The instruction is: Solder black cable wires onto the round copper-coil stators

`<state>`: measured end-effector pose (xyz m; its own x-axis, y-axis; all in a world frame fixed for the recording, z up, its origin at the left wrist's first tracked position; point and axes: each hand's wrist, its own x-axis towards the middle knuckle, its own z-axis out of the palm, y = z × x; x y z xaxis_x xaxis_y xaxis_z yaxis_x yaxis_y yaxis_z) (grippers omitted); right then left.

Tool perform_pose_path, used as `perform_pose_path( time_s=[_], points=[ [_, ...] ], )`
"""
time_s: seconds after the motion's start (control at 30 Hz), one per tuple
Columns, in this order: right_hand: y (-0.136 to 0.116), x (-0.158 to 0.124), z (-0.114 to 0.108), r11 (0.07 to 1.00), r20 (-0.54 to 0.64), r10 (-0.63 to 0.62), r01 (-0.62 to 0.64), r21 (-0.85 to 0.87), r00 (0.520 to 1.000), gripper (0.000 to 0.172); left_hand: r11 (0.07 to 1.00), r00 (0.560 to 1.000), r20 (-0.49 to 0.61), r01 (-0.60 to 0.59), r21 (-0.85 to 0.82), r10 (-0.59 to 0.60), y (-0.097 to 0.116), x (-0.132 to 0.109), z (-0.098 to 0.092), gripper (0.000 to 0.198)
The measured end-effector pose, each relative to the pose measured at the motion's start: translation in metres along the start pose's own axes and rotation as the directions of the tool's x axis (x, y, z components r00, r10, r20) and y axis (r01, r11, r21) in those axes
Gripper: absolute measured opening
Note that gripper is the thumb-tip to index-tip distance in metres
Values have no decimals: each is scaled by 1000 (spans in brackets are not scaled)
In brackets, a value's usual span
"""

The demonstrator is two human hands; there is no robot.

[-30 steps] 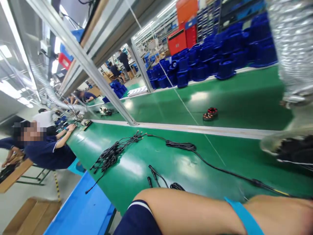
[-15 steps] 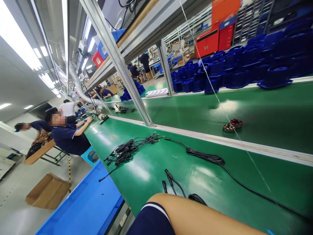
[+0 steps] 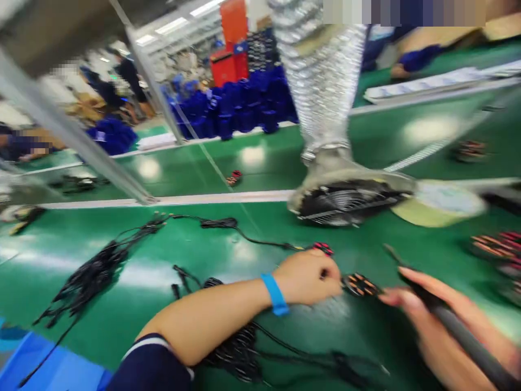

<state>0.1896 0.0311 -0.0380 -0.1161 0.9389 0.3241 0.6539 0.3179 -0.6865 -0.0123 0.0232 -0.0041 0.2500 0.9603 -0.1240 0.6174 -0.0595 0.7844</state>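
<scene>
My left hand (image 3: 310,276), with a blue wristband (image 3: 274,294), is closed in a fist on the green bench (image 3: 163,282), pinching a small round black and orange part (image 3: 359,284). My right hand (image 3: 439,326) at the lower right is wrapped round a dark pen-like tool (image 3: 443,315) whose tip points toward that part. A second red-topped part (image 3: 323,248) lies just behind my left hand. The picture is blurred by motion.
A silver duct with a fan hood (image 3: 345,198) hangs over the bench. Black cable bundles (image 3: 93,271) lie at left and under my forearm (image 3: 240,347). More round parts (image 3: 494,244) sit at right. Blue tubs (image 3: 240,111) stand behind. Other people work at far left.
The view has swung to the right and down. Both hands have come into view, the left on a small part, the right with a tool.
</scene>
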Motion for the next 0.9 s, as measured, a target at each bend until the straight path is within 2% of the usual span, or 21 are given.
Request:
perform_pose_path(
  time_s=[0.07,0.2,0.4,0.63,0.9],
  points=[
    [-4,-1,-11,998,-15,6,-6,56,1000,39,998,1000,-4,-13,-60,12,-1,1,-1,18],
    [-9,4,-14,973,-137,26,6,229,990,27,991,1000,-11,-27,-128,26,-6,2,-5,15],
    [-6,-3,-18,905,-224,17,80,418,974,19,996,999,-28,30,-82,-33,0,-3,-4,14],
    [0,-12,-23,850,-65,-79,102,518,995,8,998,999,-34,35,-48,-37,3,-1,6,15],
    [-7,-7,-23,875,-49,-204,205,439,978,5,997,997,-55,43,-66,-47,3,1,7,15]
  ],
)
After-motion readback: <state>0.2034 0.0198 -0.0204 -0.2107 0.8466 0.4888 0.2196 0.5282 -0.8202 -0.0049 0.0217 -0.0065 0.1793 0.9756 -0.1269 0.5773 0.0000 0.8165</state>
